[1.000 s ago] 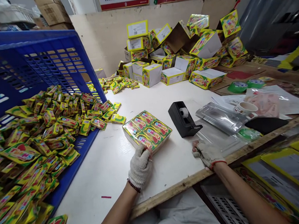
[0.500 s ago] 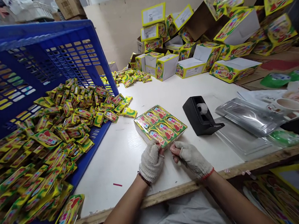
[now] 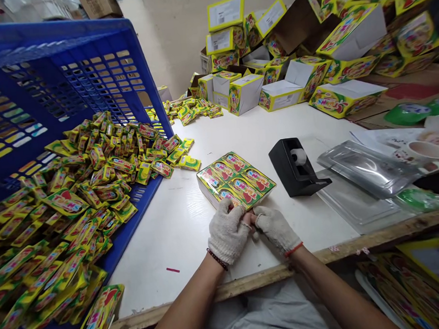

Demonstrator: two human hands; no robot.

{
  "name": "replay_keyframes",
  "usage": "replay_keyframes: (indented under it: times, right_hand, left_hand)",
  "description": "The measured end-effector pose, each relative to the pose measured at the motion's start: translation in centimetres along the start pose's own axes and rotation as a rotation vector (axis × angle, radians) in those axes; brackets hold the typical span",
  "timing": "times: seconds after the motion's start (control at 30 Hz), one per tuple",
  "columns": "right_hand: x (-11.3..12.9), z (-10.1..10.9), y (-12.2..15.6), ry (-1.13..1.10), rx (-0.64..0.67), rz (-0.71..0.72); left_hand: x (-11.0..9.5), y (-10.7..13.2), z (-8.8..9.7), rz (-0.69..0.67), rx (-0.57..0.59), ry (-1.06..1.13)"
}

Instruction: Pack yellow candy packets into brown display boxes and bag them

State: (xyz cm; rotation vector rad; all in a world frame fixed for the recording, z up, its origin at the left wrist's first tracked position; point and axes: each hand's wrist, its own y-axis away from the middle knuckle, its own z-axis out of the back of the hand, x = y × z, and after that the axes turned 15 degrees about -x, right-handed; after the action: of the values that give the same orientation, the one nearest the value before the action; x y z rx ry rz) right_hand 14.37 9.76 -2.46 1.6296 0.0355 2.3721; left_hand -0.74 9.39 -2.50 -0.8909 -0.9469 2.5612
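Note:
A square pack of small yellow-green printed boxes [image 3: 239, 175] lies on the white table in front of me, its glossy top facing up. My left hand [image 3: 229, 231], in a white glove with bare fingertips, is closed at the pack's near corner. Just to its right is my right hand [image 3: 276, 228], gloved the same way, with fingertips pinched together. Both sets of fingertips meet at the pack's front edge; what they pinch is hidden. A black tape dispenser [image 3: 293, 172] with a roll in it stands right of the pack.
A blue crate [image 3: 141, 64] lies tipped on the left, spilling many small printed packets [image 3: 93, 193]. Printed cartons [image 3: 246, 92] are piled at the back. Clear plastic trays [image 3: 366, 167] and a cup [image 3: 425, 152] sit at right. A wooden edge [image 3: 250, 281] borders the table's front.
My hands have come together at the pack's near edge; the right hand moved left and the left hand slightly right. The camera view has shifted a little. The pack has stayed in place.

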Motion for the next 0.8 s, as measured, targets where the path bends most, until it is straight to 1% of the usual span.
replay_keyframes:
  times: [0.07, 0.17, 0.23, 0.27, 0.3, 0.33, 0.4, 0.43, 0.47, 0.5, 0.53, 0.6, 0.63, 0.73, 0.8]
  right_hand:
    - [-0.6, -0.6, 0.2, 0.051, -0.052, 0.01]
    - [-1.2, -1.2, 0.8, 0.1, -0.079, 0.047]
    - [-1.4, -1.0, 1.1, 0.116, -0.079, 0.072]
    - [-1.3, -0.6, 1.1, 0.126, -0.104, 0.095]
    - [-1.2, 0.0, 1.1, 0.139, -0.157, 0.135]
    - [-1.0, 0.7, 0.9, 0.155, -0.24, 0.198]
    - [-0.3, 2.2, 0.0, 0.198, -0.427, 0.391]
    - [0.1, 2.9, -0.6, 0.226, -0.485, 0.506]
    - [0.6, 3.3, -1.4, 0.262, -0.491, 0.619]
    - [1.2, 3.5, -2.2, 0.315, -0.449, 0.728]
    - [1.8, 3.5, -3.1, 0.387, -0.373, 0.829]
    - [3.2, 2.6, -4.8, 0.57, -0.185, 0.981]
    - [3.9, 1.8, -5.6, 0.668, -0.101, 1.029]
    - [6.2, -1.0, -7.5, 0.882, 0.073, 1.079]
    - [7.8, -2.7, -8.7, 0.94, 0.132, 1.072]
  left_hand:
    - [-0.2, 0.0, -0.5, -0.002, -0.014, -0.09]
    - [-0.1, 0.3, -1.2, -0.045, -0.006, -0.188]
    - [0.2, 0.6, -1.5, -0.073, 0.011, -0.205]
    - [0.3, 0.8, -1.5, -0.08, 0.015, -0.199]
    - [0.4, 0.9, -1.5, -0.078, 0.016, -0.187]
    - [0.4, 1.0, -1.5, -0.07, 0.015, -0.17]
    - [0.5, 1.1, -1.5, -0.053, 0.006, -0.14]
    - [0.4, 1.1, -1.4, -0.047, 0.003, -0.129]
    - [0.4, 1.0, -1.4, -0.043, 0.001, -0.122]
    - [0.3, 0.9, -1.3, -0.041, 0.001, -0.12]
    - [0.2, 0.7, -1.3, -0.035, 0.005, -0.125]
    - [0.0, 0.5, -1.3, -0.001, 0.038, -0.138]
    - [-0.1, 0.5, -1.3, 0.029, 0.062, -0.138]
    - [-0.3, 0.4, -1.4, 0.155, 0.129, -0.079]
    - [-0.5, 0.2, -1.3, 0.269, 0.153, 0.013]
